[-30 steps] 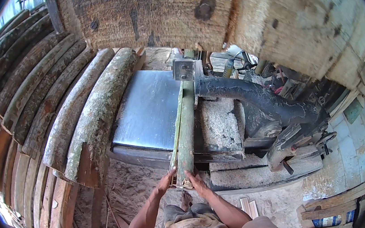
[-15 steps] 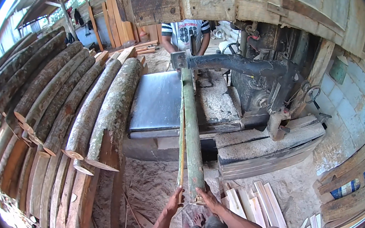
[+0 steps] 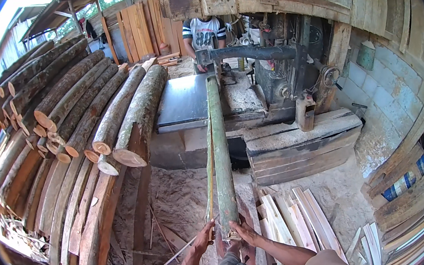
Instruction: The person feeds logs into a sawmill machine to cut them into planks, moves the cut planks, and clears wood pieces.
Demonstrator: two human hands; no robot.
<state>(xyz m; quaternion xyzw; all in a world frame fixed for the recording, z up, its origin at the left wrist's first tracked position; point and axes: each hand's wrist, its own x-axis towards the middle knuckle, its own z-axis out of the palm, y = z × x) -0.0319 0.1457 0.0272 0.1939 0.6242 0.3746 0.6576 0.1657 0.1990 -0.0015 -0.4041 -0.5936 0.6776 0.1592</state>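
So, we're holding a part-sawn log (image 3: 223, 168) stretching ahead.
Left hand (image 3: 201, 238) is clasping the split slab (image 3: 211, 185), right hand (image 3: 245, 234) the log.

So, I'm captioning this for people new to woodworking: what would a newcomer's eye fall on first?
Probably the pile of logs, filling the left side, cut ends toward the viewer. Next, in the middle, the long greenish log, its far end at the metal-topped machine, the left hand at a thin strip beside it, the right hand at its near end. Another person stands beyond the machine.
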